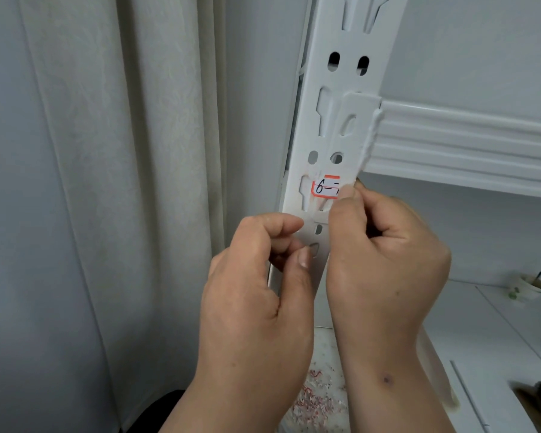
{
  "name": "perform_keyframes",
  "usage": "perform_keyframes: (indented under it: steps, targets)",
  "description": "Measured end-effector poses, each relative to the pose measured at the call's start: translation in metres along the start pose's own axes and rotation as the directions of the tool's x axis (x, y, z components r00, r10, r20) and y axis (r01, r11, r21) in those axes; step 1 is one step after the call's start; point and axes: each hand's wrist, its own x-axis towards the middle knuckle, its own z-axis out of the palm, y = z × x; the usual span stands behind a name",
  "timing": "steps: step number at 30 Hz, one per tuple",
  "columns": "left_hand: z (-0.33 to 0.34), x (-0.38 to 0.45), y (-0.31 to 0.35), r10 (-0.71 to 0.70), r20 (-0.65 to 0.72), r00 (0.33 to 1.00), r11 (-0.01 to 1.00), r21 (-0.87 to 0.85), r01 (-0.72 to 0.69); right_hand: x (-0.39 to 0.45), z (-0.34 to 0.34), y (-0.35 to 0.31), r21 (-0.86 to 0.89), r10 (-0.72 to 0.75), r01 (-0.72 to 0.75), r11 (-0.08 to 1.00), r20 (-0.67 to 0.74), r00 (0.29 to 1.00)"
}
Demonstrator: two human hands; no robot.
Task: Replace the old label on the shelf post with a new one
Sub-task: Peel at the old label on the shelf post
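A white metal shelf post (350, 35) with slots and holes runs down the middle of the view. A small white label (325, 187) with a red border and a handwritten "6-" is stuck on the post, over torn sticker remains. My right hand (384, 251) has its fingers curled, and its thumb tip presses on the label's right edge, covering part of it. My left hand (263, 276) is lower left, fingers curled, thumb and forefinger pinched together beside the post; I cannot tell what, if anything, is between them.
A white shelf beam (469, 142) joins the post on the right. A pale curtain (107, 151) hangs on the left. Red and white paper scraps (313, 398) lie on the floor below. A lower shelf (497, 339) holds a small white cup (528, 285).
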Motion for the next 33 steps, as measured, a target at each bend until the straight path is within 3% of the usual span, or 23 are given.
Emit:
perform_keyframes:
  steps: [12, 24, 33]
  targets:
    - [0.0008, -0.0007, 0.0003, -0.019, 0.002, 1.000, 1.000, -0.011, 0.019, 0.0032, 0.0027, 0.0010, -0.195, -0.180, 0.165, 0.967, -0.060, 0.982]
    - [-0.0009, -0.0035, 0.0020, -0.001, -0.004, 1.000, 1.000, 0.005, 0.001, 0.0004, -0.0001, 0.0020, -0.022, -0.030, 0.031, 0.999, 0.003, 1.000]
    - [0.0014, -0.0050, -0.0020, -0.024, 0.003, 1.000, 1.000, 0.001, 0.024, 0.0049, 0.0041, 0.0026, -0.132, -0.127, 0.115, 0.985, -0.081, 0.989]
